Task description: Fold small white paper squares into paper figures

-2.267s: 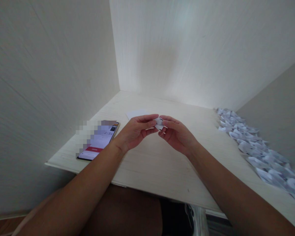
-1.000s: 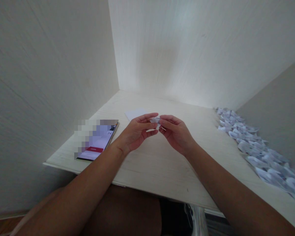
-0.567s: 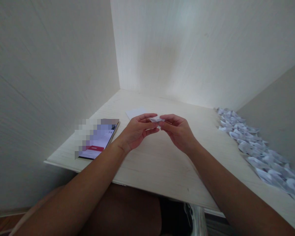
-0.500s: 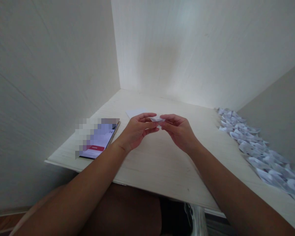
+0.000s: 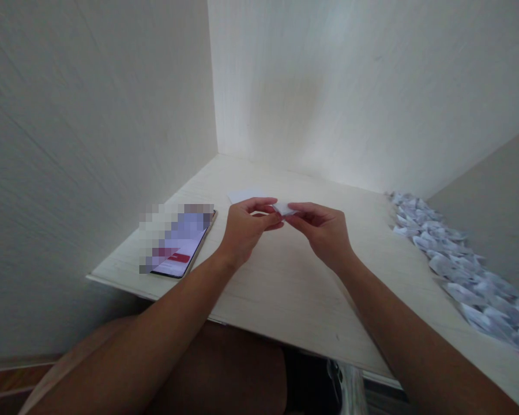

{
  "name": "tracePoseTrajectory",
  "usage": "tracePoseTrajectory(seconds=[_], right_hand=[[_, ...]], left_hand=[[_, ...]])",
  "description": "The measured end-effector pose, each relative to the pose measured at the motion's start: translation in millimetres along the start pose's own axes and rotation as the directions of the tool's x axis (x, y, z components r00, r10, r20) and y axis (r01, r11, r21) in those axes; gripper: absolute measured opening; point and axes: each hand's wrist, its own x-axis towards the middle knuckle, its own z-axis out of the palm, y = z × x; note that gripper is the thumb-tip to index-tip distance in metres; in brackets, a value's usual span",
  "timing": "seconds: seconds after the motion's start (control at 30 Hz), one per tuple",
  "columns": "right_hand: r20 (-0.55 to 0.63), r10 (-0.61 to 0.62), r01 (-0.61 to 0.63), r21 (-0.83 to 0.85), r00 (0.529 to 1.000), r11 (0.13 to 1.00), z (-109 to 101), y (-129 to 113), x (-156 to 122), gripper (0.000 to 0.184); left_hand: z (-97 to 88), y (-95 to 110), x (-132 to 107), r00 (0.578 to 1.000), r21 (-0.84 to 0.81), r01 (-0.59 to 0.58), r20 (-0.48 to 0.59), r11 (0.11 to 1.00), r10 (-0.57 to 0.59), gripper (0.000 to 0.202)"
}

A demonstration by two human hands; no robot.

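Note:
A small folded piece of white paper (image 5: 284,208) is held up above the table between my two hands. My left hand (image 5: 251,222) pinches its left side, thumb in front and fingers behind. My right hand (image 5: 323,226) grips the right side between thumb and forefinger. The fingers cover part of the paper, so its full shape does not show. Behind my left hand, a flat white sheet of paper (image 5: 243,195) lies on the table, partly hidden by that hand.
A phone (image 5: 189,245) with a lit screen, partly blurred out, lies at the left of the pale table (image 5: 281,300). Many folded white paper pieces (image 5: 454,253) are heaped along the right side. Pale panels (image 5: 272,75) close in the back and sides.
The folded paper has been tilted, so more of its flat face shows. Both hands stay on it. The whole view has shifted slightly, with things appearing a little further right.

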Motion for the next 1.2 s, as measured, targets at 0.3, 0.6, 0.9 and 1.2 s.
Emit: tracePoseTrajectory(seconds=[0.3,0.6,0.9,1.2], right_hand=[[0.105,0.121,-0.137,0.155,0.987,0.978,-12,4,6,0.030],[0.084,0.097,-0.104,0.083,0.992,0.991,-13,-3,6,0.030],[0.061,-0.089,0.096,-0.126,0.994,0.987,-2,-4,-2,0.021],[0.095,0.128,-0.139,0.115,0.987,0.984,-2,7,1,0.033]], left_hand=[[-9.5,7,1,0.982,-0.084,0.155,0.120,0.984,-0.145,0.033],[-10.2,8,-1,0.971,-0.074,0.177,0.175,0.981,-0.162,0.033],[-6.4,6,-3,0.992,0.022,0.100,0.078,0.995,-0.101,0.036],[-6.2,5,-2,0.972,0.003,0.223,0.070,0.975,-0.222,0.033]])
